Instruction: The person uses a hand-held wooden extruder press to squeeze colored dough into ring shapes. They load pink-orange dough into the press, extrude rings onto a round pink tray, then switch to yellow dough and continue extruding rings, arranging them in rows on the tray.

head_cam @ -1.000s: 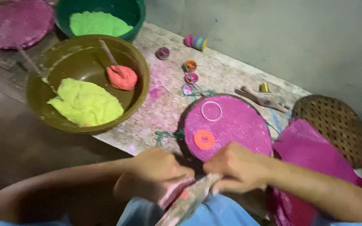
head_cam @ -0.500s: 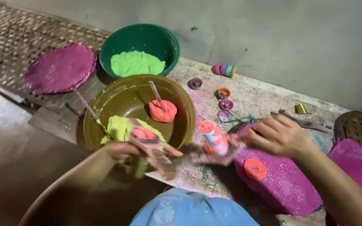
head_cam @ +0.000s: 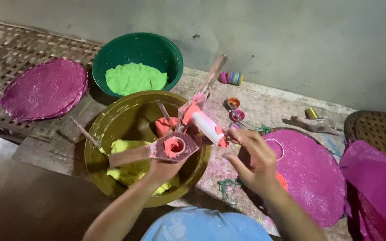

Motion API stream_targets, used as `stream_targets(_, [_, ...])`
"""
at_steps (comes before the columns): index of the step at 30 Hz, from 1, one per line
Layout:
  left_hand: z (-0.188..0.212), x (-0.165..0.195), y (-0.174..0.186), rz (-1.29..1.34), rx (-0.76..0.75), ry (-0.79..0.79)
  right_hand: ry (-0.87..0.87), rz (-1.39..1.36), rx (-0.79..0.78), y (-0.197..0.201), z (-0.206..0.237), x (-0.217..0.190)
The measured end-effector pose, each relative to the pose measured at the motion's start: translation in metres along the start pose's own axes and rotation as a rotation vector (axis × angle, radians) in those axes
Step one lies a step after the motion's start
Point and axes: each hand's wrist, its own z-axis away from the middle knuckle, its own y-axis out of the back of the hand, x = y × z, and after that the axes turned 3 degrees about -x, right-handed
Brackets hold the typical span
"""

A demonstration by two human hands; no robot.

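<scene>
My left hand (head_cam: 161, 172) grips the lower arm of a wooden dough press (head_cam: 157, 151) above the olive bowl (head_cam: 99, 134). The press's round hole (head_cam: 174, 145) is packed with orange dough. Its upper arm (head_cam: 211, 80) is swung up and carries a white plunger (head_cam: 206, 126) smeared with orange. My right hand (head_cam: 253, 163) is spread, its fingertips touching the plunger's end. In the bowl lie yellow-green dough (head_cam: 126, 149), an orange lump (head_cam: 162, 127) and two sticks.
A green bowl (head_cam: 137, 47) of green dough stands behind. Pink discs (head_cam: 43, 88) lie on the woven mat at left. A pink disc (head_cam: 309, 174) with a white ring (head_cam: 275, 149), small coloured press plates (head_cam: 233, 103), a basket (head_cam: 378, 129) and pink sheets (head_cam: 376, 183) are at right.
The press has come up from in front of me to over the olive bowl and now stands open. My right hand has loosened from gripping it to touching the plunger's end.
</scene>
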Motion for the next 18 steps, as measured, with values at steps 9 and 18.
stream_targets(9, [-0.026, 0.034, -0.002, -0.437, 0.195, -0.314, -0.143, -0.207, 0.230, -0.068, 0.002, 0.016])
stream_targets(18, [-0.032, 0.031, 0.015, -0.734, 0.182, -0.195, 0.055, -0.200, -0.229, -0.086, -0.039, -0.014])
